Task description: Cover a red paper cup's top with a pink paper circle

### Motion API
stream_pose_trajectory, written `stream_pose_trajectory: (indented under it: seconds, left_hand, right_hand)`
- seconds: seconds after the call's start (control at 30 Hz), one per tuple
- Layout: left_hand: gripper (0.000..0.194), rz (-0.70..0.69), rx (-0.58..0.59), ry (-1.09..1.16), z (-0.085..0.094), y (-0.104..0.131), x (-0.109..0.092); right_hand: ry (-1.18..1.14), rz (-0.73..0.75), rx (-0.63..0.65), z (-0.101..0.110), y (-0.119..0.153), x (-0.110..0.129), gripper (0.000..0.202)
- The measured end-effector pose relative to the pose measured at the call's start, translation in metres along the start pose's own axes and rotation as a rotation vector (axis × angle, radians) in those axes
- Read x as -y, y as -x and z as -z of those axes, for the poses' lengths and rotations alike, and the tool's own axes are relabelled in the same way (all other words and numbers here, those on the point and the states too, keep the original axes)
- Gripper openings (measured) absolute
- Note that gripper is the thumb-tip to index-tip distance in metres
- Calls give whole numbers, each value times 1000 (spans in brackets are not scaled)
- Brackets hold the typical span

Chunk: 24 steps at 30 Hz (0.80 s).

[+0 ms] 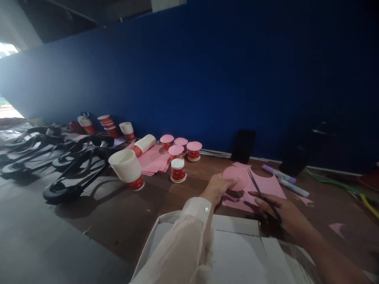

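Note:
Between the thumb and fingers of my left hand (216, 188) is a round piece of pink paper (235, 177). My right hand (274, 209) is closed around the handles of dark scissors (257, 187), whose blades point up beside the round piece. Beneath both lies a pink paper sheet (272, 187) with curved cut-outs along its edges. Left of my hands, several upside-down red paper cups (194, 154) carry pink paper discs on top. In front of them stands one upside-down cup (178, 171) with a bare white top.
A tall stack of paper cups (127, 167) stands left, near pink sheets (152, 161) and black headsets (79, 173). Markers (278, 173) and a dark phone-like object (243, 146) lie toward the blue partition (207, 79). A white box (237, 248) is closest to me.

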State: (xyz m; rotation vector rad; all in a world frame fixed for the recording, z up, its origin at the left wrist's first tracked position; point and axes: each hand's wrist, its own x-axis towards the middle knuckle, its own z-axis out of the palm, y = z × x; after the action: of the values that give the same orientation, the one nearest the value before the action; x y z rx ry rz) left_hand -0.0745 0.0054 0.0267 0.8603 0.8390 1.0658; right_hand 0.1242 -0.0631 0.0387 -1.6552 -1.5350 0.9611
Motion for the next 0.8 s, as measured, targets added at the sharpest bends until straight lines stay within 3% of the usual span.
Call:
stream_pose_trajectory:
  seconds: [0.1,0.23,0.4,0.8]
  left_hand:
    - [52,35,10,7,-2,0,-1]
    - [44,69,15,6,-4,2,-4]
    - [32,80,4,-29,-3,1,-3]
    - [39,66,42,-73,1,-1,2]
  right_hand:
    - [-50,-16,57,-2,3,5,63]
    - [-14,-15,-69,-4,8,16,59]
    - [22,-19,7,-2,11,22,58]
    - [31,20,-27,-1,6,15,59]
